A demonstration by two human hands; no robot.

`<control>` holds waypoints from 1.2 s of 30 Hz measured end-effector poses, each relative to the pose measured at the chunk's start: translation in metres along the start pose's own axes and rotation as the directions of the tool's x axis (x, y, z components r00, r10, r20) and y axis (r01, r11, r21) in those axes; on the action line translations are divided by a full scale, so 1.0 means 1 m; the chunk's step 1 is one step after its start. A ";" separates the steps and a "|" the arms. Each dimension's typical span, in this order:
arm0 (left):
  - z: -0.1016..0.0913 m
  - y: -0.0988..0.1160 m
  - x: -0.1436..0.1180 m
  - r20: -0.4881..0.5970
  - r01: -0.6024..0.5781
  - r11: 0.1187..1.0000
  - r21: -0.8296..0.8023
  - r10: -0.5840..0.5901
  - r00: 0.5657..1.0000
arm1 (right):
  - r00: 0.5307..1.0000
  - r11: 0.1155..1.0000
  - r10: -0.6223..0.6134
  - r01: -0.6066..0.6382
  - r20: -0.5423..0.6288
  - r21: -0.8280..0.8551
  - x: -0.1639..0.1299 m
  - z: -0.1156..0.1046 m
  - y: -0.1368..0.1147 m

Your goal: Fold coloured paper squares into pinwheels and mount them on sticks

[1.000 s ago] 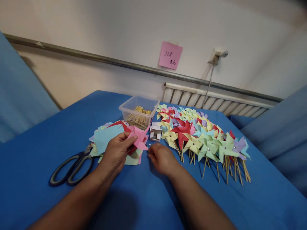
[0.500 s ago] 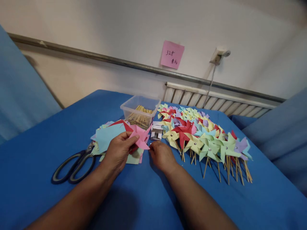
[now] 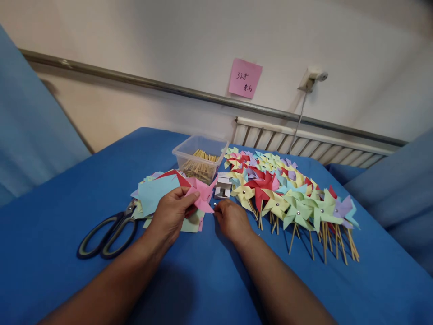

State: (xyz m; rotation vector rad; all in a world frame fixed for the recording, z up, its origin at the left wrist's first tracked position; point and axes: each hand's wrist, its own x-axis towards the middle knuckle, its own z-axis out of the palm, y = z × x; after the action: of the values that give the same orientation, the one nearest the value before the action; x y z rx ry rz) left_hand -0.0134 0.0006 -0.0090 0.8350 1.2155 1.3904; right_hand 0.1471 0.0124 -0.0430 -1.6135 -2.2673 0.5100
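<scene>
at frame centre your left hand (image 3: 171, 215) pinches the light, flimsy pink folded-paper pinwheel (image 3: 202, 197) by its folds, so grip gently, while your right hand (image 3: 233, 220) fingertips nip a tiny silver pin (image 3: 215, 204) beside it.

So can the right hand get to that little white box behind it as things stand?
Probably yes. The right hand lies on the blue cloth just in front of the white box, with only bare cloth between them. The pink pinwheel in the left hand sits off to the side.
</scene>
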 end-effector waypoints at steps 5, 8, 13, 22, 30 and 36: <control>-0.002 -0.002 -0.001 -0.035 -0.077 0.988 0.134 0.083 0.996 | 1.000 0.999 -0.004 0.003 0.009 0.044 0.001 0.003 0.003; -0.002 -0.003 -0.002 -0.042 -0.136 0.959 0.250 0.151 0.988 | 1.000 0.998 -0.010 0.011 -0.008 0.060 0.001 0.006 0.005; -0.003 -0.006 0.000 0.004 -0.191 0.915 0.355 0.202 0.979 | 1.000 0.998 -0.004 0.006 -0.025 0.056 0.000 0.007 0.004; -0.003 -0.005 -0.003 0.013 -0.280 0.810 0.515 0.320 0.947 | 0.980 0.955 0.029 0.031 -0.196 0.296 -0.010 -0.010 0.005; 0.004 -0.006 -0.008 0.035 -0.281 0.839 0.467 0.300 0.953 | 0.972 0.361 0.157 0.108 -0.175 0.926 -0.019 0.002 -0.023; 0.012 -0.004 -0.015 0.047 -0.132 0.949 0.287 0.124 0.991 | 0.959 0.243 0.260 0.050 -0.115 0.969 -0.012 0.002 -0.021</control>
State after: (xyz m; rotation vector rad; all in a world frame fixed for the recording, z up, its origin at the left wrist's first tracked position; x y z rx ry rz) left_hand 0.0015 -0.0114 -0.0078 1.1515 1.3838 1.3147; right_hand 0.1321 -0.0058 -0.0355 -0.9903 -1.0621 1.3271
